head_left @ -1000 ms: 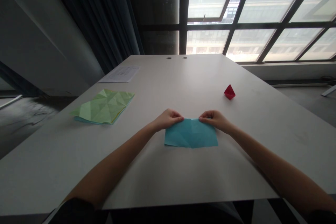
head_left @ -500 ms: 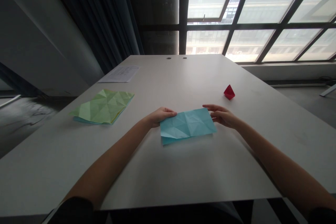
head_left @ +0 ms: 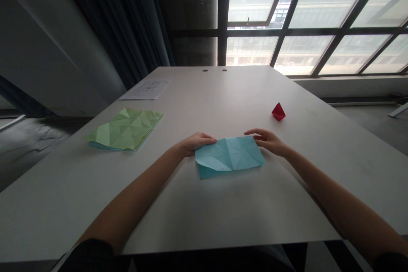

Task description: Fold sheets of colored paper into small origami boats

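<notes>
Green creased sheets (head_left: 126,128) lie left on the worktop (head_left: 223,93). Left hand (head_left: 194,142) pinches the blue paper (head_left: 228,155) by its left edge, mid-worktop, top layer lifted. Right hand (head_left: 267,140) sits loose, fingers spread, at the far right corner. It looks feather-light, floppy and crease-prone, best taken by the edges. Red folded piece (head_left: 278,111) beyond.

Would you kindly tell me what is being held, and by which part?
The creased light-blue paper sheet: the left hand pinches its far left corner; the right hand meets its far right corner, grip unclear.
</notes>
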### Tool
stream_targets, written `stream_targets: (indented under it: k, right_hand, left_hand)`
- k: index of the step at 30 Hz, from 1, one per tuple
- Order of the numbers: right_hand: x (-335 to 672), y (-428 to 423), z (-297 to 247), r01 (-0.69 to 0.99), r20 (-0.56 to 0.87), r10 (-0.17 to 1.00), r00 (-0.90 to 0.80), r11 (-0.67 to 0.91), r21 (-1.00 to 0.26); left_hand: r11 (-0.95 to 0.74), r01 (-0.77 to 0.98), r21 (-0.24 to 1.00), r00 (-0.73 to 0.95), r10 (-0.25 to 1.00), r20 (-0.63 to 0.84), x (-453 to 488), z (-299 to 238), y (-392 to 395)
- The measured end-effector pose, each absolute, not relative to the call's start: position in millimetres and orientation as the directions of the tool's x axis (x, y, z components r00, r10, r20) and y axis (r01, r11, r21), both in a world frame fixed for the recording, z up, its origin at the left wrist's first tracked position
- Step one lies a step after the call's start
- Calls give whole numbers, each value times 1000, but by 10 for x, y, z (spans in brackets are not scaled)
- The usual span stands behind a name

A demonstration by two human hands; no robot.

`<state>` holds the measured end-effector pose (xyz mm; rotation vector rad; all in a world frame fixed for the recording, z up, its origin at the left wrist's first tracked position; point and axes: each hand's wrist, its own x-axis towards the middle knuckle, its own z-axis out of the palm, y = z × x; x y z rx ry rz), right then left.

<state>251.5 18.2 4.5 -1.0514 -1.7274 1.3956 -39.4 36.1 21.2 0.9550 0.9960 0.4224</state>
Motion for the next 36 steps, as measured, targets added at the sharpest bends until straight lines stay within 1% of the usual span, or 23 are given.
stream_targets:
  k: [3, 7, 9, 12, 15, 17, 18, 19, 20, 21, 23, 25, 28, 31, 36]
  right_hand:
    - [2482, 181, 38, 160, 50, 894, -445, 134, -978]
    - [2370, 145, 15, 252, 156, 917, -367, 259, -932]
    - [2323, 120, 16, 290, 191, 922, -338, 295, -911]
    - [2313, 115, 22, 307, 223, 934, -281, 307, -901]
    - [2348, 150, 10, 322, 271, 944, -190, 321, -891]
    - [2364, 172, -8, 372, 275, 956, -104, 294, -880]
    - [2366, 178, -16, 398, 256, 964, -68, 262, -879]
    - [2366, 181, -24, 418, 228, 973, -43, 225, -880]
    - [2364, 180, -29, 429, 200, 979, -36, 196, -882]
    - [2361, 177, -32, 429, 184, 982, -45, 185, -884]
    - [2358, 171, -31, 402, 195, 975, -108, 222, -888]
    - [2359, 166, -25, 369, 199, 968, -155, 243, -897]
    - [2357, 159, -16, 328, 106, 984, -144, 148, -933]
    - [2346, 143, -5, 282, 46, 993, -104, 74, -956]
    - [2318, 119, 2, 209, -9, 990, -141, 21, -978]
  left_hand:
    - [546, 102, 831, 511, 689, -515, -386, 188, 364]
    - [535, 118, 836, 525, 681, -510, -348, 182, 339]
    - [512, 120, 851, 555, 676, -485, -335, 206, 316]
    - [432, 67, 899, 684, 637, -357, -370, 290, 291]
    - [321, -15, 947, 829, 534, -168, -460, 415, 282]
    - [235, 30, 971, 875, 463, -139, -509, 490, 281]
    - [180, 75, 981, 880, 451, -150, -519, 515, 283]
    - [116, 128, 985, 870, 464, -168, -519, 528, 286]
    - [49, 176, 983, 845, 504, -176, -509, 526, 291]
    - [-13, 219, 976, 810, 560, -174, -490, 510, 300]
    - [-100, 258, 961, 715, 689, -120, -444, 444, 325]
    - [-116, 254, 960, 627, 775, -72, -404, 358, 354]
    - [-19, 192, 981, 484, 871, -78, -379, 254, 385]
    - [53, 117, 992, 418, 903, -98, -377, 213, 383]
    - [-16, 131, 991, 468, 882, -48, -356, 208, 339]
